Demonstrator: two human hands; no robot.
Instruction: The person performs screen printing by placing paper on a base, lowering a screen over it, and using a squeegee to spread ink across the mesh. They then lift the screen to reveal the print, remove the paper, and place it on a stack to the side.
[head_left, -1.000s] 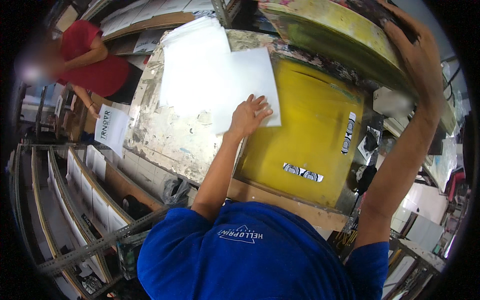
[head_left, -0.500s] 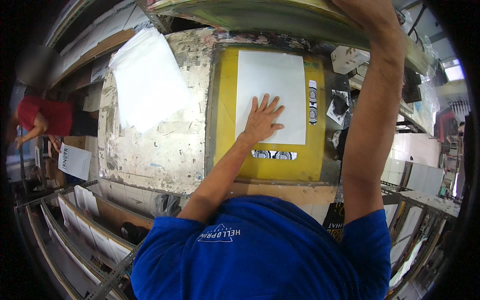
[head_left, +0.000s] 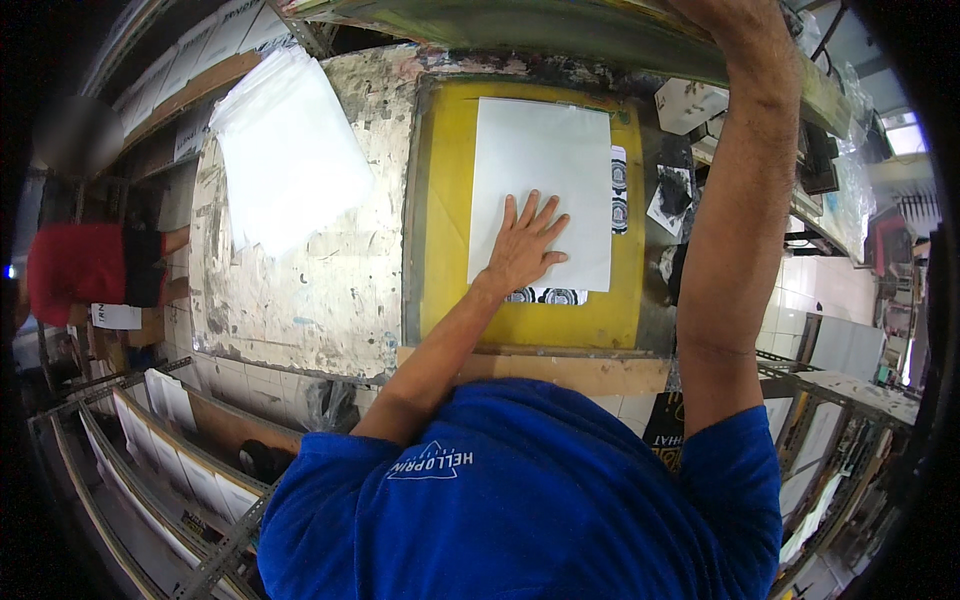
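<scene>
Flat on a white sheet of paper (head_left: 540,150) lies my left hand (head_left: 523,243), its fingers spread. The sheet rests on a yellow board (head_left: 445,220). Two white strips with round black patterns show along the sheet's edges: one strip (head_left: 619,195) at its right, another strip (head_left: 560,297) at its near edge. My right arm reaches far up to a raised greenish frame (head_left: 560,45) along the back. The right hand (head_left: 735,12) is at that frame, cut off by the picture's upper edge, and its fingers are hidden.
A fanned pile of white sheets (head_left: 290,150) lies on the stained pale tabletop (head_left: 300,310) to the left. A small black-smeared paper (head_left: 672,197) lies right of the board. At far left a person in a red shirt (head_left: 80,270) bends over. Metal racks (head_left: 150,450) stand at lower left.
The white sheet has slid slightly right and nearer on the yellow board under my left hand, up against the two strips. The person at left has bent down and turned.
</scene>
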